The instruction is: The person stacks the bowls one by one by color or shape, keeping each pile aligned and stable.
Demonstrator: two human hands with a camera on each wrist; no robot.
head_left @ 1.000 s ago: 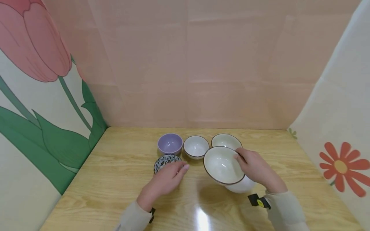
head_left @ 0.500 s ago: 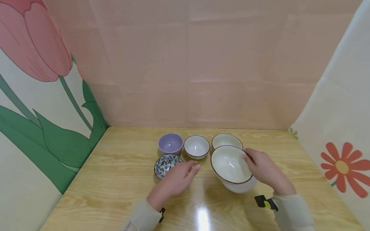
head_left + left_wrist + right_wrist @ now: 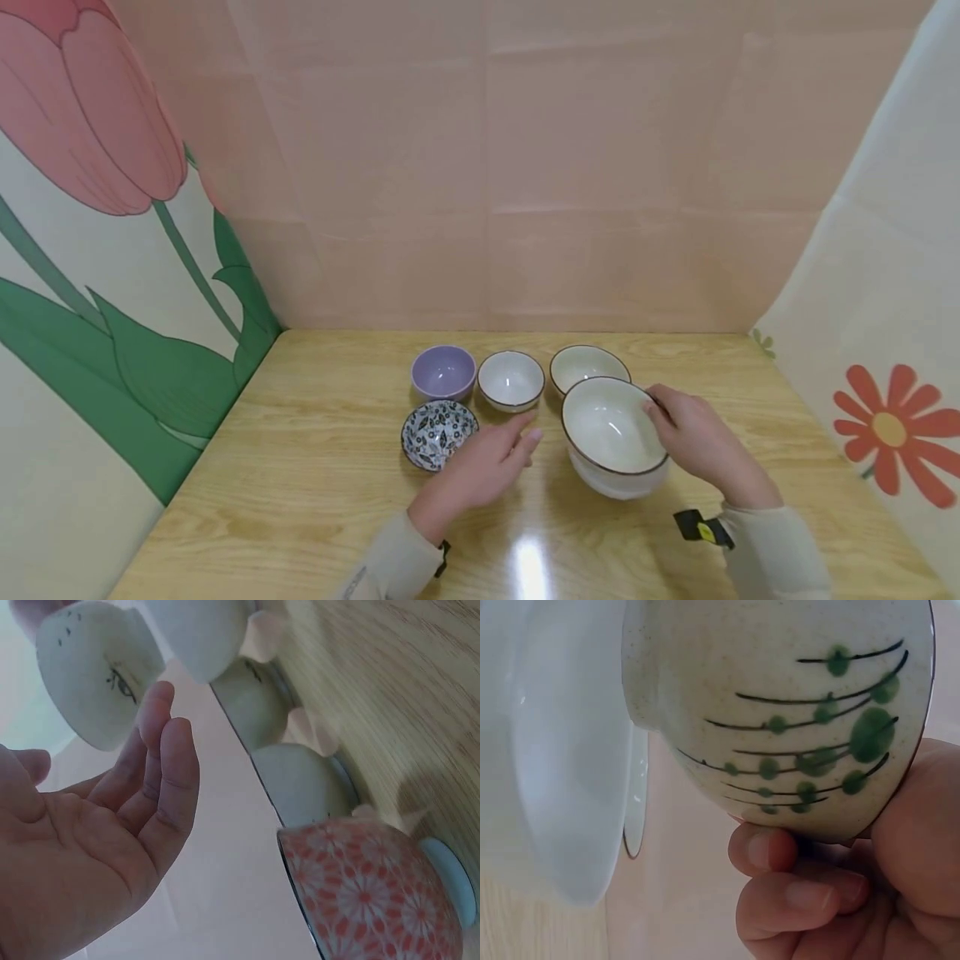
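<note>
My right hand (image 3: 697, 433) grips the rim of a cream bowl (image 3: 611, 425) with a brown edge. In the right wrist view, green dots and dark curved lines decorate the outside of this cream bowl (image 3: 810, 720). It is held tilted over a larger white bowl (image 3: 626, 487), mostly hidden beneath it; contact between them cannot be told. My left hand (image 3: 483, 467) hovers in front of a black-and-white floral bowl (image 3: 435, 433), partly covering it. Its fingers are loosely extended and hold nothing. The left wrist view shows a red flower-patterned bowl exterior (image 3: 367, 892) near the left hand (image 3: 97, 825).
Along the back of the wooden table (image 3: 300, 450) stand a purple bowl (image 3: 443, 372), a small white bowl (image 3: 511, 379) with a dark rim, and a cream bowl (image 3: 588, 364) partly behind the held one. A pink cloth backdrop (image 3: 480, 167) rises behind.
The right hand has carried the cream bowl to the right, over the white bowl. The left hand has moved right, uncovering more of the floral bowl.
</note>
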